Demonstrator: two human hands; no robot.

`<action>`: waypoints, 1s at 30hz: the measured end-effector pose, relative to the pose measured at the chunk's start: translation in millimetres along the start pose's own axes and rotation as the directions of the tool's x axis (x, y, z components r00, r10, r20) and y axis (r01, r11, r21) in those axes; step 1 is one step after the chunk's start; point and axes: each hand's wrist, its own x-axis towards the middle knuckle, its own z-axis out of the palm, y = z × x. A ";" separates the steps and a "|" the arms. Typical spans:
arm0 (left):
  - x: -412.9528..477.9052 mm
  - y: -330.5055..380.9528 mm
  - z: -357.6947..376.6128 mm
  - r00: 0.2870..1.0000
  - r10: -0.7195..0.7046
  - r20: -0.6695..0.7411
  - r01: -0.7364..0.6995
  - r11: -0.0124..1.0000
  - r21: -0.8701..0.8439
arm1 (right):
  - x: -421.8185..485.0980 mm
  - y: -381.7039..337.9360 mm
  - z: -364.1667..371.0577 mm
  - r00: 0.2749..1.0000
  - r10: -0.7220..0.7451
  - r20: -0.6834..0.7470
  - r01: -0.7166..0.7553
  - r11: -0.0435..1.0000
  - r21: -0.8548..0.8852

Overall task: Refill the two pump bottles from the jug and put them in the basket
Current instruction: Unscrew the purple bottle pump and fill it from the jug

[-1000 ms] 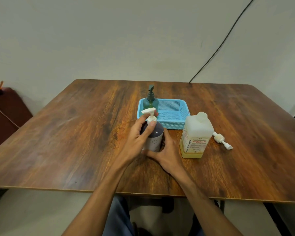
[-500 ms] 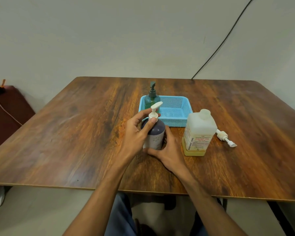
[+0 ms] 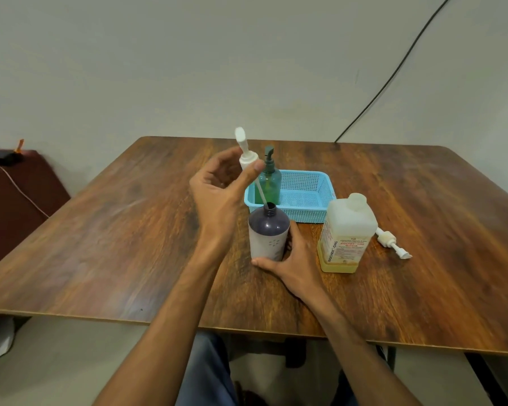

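The dark purple bottle (image 3: 269, 230), with a pale band round its lower half, stands upright on the wooden table (image 3: 100, 244), just in front of the blue basket (image 3: 305, 212). Its neck is open. The left hand (image 3: 217, 194) pinches the white pump head (image 3: 248, 158) by its collar, lifted and tilted, with the tube's tip in the neck. The right hand (image 3: 294, 259) wraps the bottle's base. 1 green pump bottle (image 3: 269, 183) stands in the basket's left end, partly hidden by the tube. The jug (image 3: 346, 235), right of the purple bottle, holds yellow liquid low down; its label reads "BIOCHEK CHG". Another white pump (image 3: 392, 243) lies beside it.
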 end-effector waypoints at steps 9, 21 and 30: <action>17.7 32.8 -30.1 0.965 0.095 -0.246 -0.109 0.993 -0.041 | 0.2 1.0 0.0 1.000 -0.005 -0.007 0.005 1.000 0.005; -45.0 -44.1 -76.5 0.997 0.025 -0.077 0.020 0.844 0.536 | 0.5 0.3 0.4 1.000 -0.007 -0.006 0.007 1.000 0.015; -65.0 -77.3 -87.3 0.995 -0.096 -0.038 0.092 0.658 0.747 | -0.3 -0.4 -0.5 1.000 -0.009 -0.016 0.009 1.000 -0.014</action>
